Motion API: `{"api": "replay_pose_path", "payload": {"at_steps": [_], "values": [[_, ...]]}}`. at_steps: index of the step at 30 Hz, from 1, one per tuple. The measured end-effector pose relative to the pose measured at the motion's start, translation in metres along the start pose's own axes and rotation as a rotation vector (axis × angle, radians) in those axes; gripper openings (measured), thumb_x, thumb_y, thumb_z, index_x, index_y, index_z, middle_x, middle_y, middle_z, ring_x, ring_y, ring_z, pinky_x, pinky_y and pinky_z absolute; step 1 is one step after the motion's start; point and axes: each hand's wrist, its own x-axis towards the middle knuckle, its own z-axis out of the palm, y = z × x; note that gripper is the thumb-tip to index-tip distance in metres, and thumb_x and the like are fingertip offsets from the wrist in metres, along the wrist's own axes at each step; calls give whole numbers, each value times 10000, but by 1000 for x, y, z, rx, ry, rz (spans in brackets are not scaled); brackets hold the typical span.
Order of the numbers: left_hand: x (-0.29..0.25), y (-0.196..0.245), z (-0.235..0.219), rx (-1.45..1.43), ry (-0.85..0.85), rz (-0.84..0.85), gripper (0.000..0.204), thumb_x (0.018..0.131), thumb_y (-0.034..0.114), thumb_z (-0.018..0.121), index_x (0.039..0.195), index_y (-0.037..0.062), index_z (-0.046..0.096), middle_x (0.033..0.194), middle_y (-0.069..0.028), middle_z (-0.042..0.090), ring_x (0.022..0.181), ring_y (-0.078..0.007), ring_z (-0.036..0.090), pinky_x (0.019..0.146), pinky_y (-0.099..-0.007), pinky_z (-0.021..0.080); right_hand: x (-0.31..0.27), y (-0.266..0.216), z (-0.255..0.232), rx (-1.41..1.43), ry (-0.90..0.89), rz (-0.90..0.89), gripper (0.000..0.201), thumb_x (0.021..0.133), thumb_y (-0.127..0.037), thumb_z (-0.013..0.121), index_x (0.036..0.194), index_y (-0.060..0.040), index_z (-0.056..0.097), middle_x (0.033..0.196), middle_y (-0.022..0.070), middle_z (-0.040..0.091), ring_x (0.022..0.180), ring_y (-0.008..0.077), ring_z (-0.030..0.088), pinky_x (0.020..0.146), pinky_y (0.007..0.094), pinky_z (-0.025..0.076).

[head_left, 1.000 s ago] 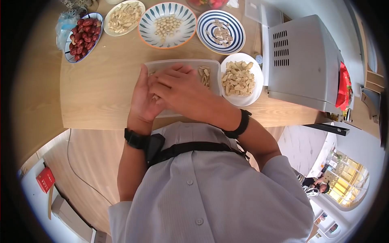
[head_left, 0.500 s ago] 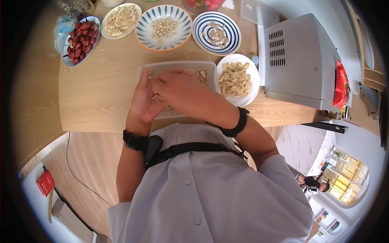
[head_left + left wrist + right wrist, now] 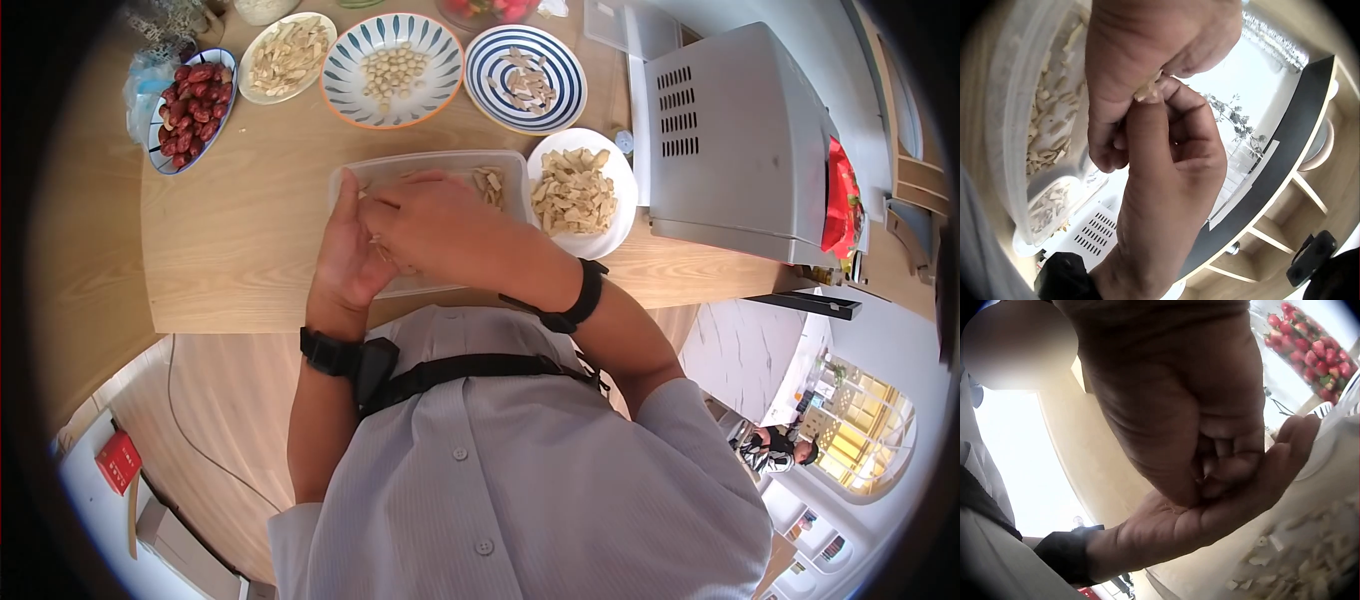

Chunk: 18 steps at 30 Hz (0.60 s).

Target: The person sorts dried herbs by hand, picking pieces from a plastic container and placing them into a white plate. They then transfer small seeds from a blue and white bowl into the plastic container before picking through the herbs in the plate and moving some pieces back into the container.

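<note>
Above a translucent plastic box [image 3: 450,155], my left hand [image 3: 342,265] lies palm up with its fingers extended, cupping a few pale pieces [image 3: 382,247]. My right hand [image 3: 445,220] reaches across from the right, its fingertips down in the left palm. Between the right thumb and forefinger a small pale dried slice [image 3: 1149,90] is pinched, seen in the left wrist view. More pale slices [image 3: 488,186] lie in the box, partly hidden by the hands. In the right wrist view the bent right fingers rest against the left palm [image 3: 1166,531].
A white plate [image 3: 627,190] of pale chunks stands against the box's right side. Behind are a blue-ringed plate [image 3: 480,95], a leaf-patterned plate [image 3: 340,70], a plate of slices [image 3: 250,92] and a dish of red dates [image 3: 190,110]. A grey appliance [image 3: 740,140] stands at the right.
The right hand's fingers have closed in over the left palm, bending more. Both hands stay over the box. The table and plates have shifted slightly left in the head view.
</note>
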Motion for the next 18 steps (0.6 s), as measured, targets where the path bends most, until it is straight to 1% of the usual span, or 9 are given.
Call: {"api": "replay_pose_path", "payload": {"at_steps": [3,5,6,9,11,12,15,16,18], "values": [[2,1,-32,-97,-125,-10,910,1084,671,184,1506,-98,426,1499,-243,537,1375,-332,562,1133,-431,503,-1,2,-17,151,-12,78,194,853,-93,702,1039,-52,666,945,117,675,925,339,680,809,437,547],[9,1,-39,-194,-253,-1,895,1094,648,193,1502,-115,422,1512,-246,525,1390,-345,545,1159,-440,479,-7,13,-24,224,106,87,161,885,-82,700,1042,-57,678,972,117,686,899,330,685,798,426,551],[9,-1,-42,-160,-216,14,890,1098,638,189,1504,-122,413,1521,-258,510,1407,-355,525,1178,-447,457,-10,20,-30,261,166,91,145,901,-77,699,1044,-60,684,986,118,692,886,326,687,793,421,553],[2,0,-10,-74,-108,42,880,1106,614,180,1513,-138,386,1548,-294,467,1452,-384,467,1228,-465,392,-21,50,-58,199,338,283,122,921,-75,701,1040,-51,701,988,128,704,835,327,689,758,419,552],[3,1,-3,-39,-44,52,879,1108,607,172,1522,-143,368,1561,-316,438,1478,-403,429,1252,-475,355,-25,85,-70,75,415,342,88,922,-104,690,998,-61,700,955,142,703,840,352,696,768,446,556],[3,0,-3,-47,-49,53,875,1108,607,186,1531,-142,348,1574,-317,418,1492,-410,404,1251,-474,354,-28,102,-74,13,454,372,77,923,-119,685,977,-67,699,939,148,703,842,364,699,773,460,558],[4,1,-6,-70,-58,59,871,1107,605,214,1549,-140,310,1599,-316,382,1519,-421,358,1250,-471,356,-32,139,-80,-184,344,432,99,922,-104,683,1011,-74,715,967,155,705,863,359,703,782,469,561],[4,1,-7,-78,-62,62,870,1108,604,213,1548,-140,312,1599,-314,384,1518,-420,360,1249,-470,358,-31,141,-79,-260,305,437,132,918,-83,686,1039,-45,721,1027,147,728,811,361,689,771,414,557],[4,1,-8,-67,-61,71,866,1109,600,213,1548,-139,315,1594,-311,392,1514,-420,367,1247,-467,362,-31,142,-76,-365,412,303,139,908,-75,685,1038,-57,728,1041,137,723,855,363,695,789,422,562]]}}
